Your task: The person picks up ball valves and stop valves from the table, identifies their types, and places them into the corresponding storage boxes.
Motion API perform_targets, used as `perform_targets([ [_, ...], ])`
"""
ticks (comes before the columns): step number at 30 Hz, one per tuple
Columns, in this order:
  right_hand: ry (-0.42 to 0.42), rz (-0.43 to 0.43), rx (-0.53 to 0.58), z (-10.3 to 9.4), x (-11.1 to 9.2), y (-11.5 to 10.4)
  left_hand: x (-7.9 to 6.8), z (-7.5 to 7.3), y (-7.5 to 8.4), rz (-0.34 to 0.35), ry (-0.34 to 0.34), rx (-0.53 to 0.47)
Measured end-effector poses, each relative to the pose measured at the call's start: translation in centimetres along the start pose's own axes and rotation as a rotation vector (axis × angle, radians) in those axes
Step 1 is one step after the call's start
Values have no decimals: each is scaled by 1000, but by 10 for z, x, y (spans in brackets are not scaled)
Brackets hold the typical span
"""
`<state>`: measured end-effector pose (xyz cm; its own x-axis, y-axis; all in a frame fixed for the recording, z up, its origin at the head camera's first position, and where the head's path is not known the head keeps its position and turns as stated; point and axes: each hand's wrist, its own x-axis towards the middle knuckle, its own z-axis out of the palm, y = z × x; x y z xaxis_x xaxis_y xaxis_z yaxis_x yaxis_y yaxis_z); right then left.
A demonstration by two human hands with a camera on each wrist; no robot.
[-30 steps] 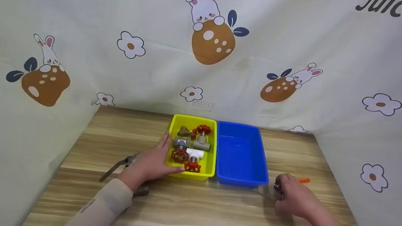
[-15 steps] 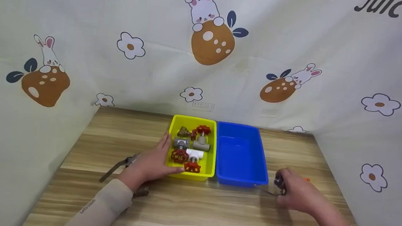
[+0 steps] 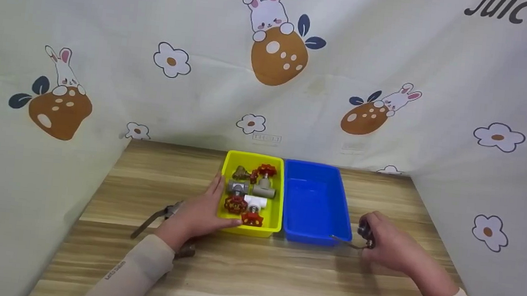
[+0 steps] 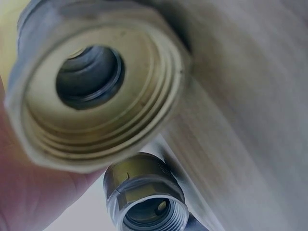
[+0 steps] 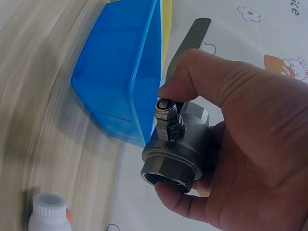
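My right hand [image 3: 390,242] grips a metal ball valve [image 5: 175,149] with a long lever, just right of the blue bin [image 3: 343,199]. In the right wrist view the thumb presses by the lever's nut and fingers wrap the body. The lever [image 3: 348,243] points left across the bin's front corner. With fingers extended, my left hand [image 3: 201,212] rests against the left side of the yellow bin [image 3: 248,230], thumb at its front rim. Inside lie several valves with red handwheels, among them a white one [image 3: 255,202] and a grey one [image 3: 238,187].
Beside and partly under my left forearm lie metal valves, one with a lever [image 3: 147,224]; the left wrist view shows a threaded opening [image 4: 159,106] and another valve end [image 4: 144,183]. Low in the right wrist view stands a white ribbed fitting [image 5: 48,214]. Patterned cloth walls enclose the table.
My right hand has risen slightly with the ball valve, and its lever has swung up to overlap the blue bin's front corner. The left hand has stayed where it was.
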<state>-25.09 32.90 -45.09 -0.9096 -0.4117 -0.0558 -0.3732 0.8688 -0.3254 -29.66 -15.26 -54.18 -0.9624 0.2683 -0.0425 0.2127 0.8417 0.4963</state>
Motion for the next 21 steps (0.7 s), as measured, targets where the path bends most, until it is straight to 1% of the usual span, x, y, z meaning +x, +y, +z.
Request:
perform_targets([
  [8, 46, -61, 4, -5, 7, -2, -1, 1, 1, -7, -4, -3],
  [14, 41, -63, 20, -9, 13, -8, -3, -1, 3, -23, -9, -18],
  [21, 22, -67, -13, -12, 24, -12, -2, -1, 2, -35, -17, -15],
])
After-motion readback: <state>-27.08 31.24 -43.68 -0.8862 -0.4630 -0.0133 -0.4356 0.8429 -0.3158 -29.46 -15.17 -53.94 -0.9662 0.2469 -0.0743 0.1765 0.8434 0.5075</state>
